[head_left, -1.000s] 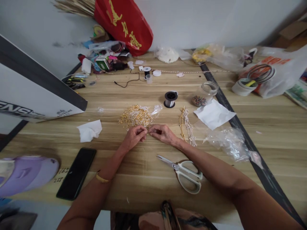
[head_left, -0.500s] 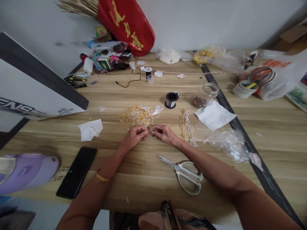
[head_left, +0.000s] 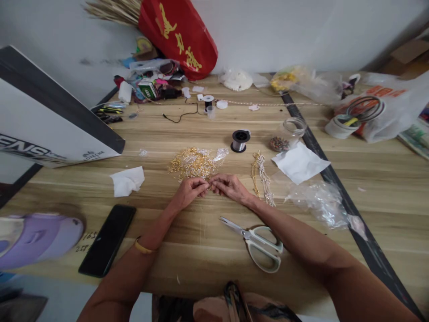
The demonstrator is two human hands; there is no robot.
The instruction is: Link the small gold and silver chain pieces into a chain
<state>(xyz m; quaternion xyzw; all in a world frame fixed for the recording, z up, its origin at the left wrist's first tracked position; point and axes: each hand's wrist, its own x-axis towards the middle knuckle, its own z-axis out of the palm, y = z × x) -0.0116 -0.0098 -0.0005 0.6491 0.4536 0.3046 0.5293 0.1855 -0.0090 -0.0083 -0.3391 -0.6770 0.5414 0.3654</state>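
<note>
My left hand (head_left: 192, 191) and my right hand (head_left: 229, 187) meet fingertip to fingertip over the wooden table. Both are closed in a pinch. A tiny gold-coloured bit shows between the fingertips, too small to name. Just beyond them lies a heap of gold and silver beads (head_left: 191, 163), with a bundle of clear-silver strands (head_left: 220, 155) at its right edge. Right of my right hand, gold and silver bead chains (head_left: 264, 179) are laid out. A pair of scissors (head_left: 256, 243) with pale handles rests nearer to me, blades slightly parted.
A wire spool (head_left: 240, 141) and a glass jar (head_left: 288, 134) of dark beads stand behind. White paper (head_left: 300, 162) and clear plastic bags (head_left: 318, 201) lie to the right. On the left are a phone (head_left: 107, 241), a tissue (head_left: 127, 181), a purple device (head_left: 43, 239) and a large box (head_left: 56, 112).
The fingertips have come slightly closer together, and the gold-coloured bit between them shows more. The whole view has shifted a little; the things on the table stay put.
</note>
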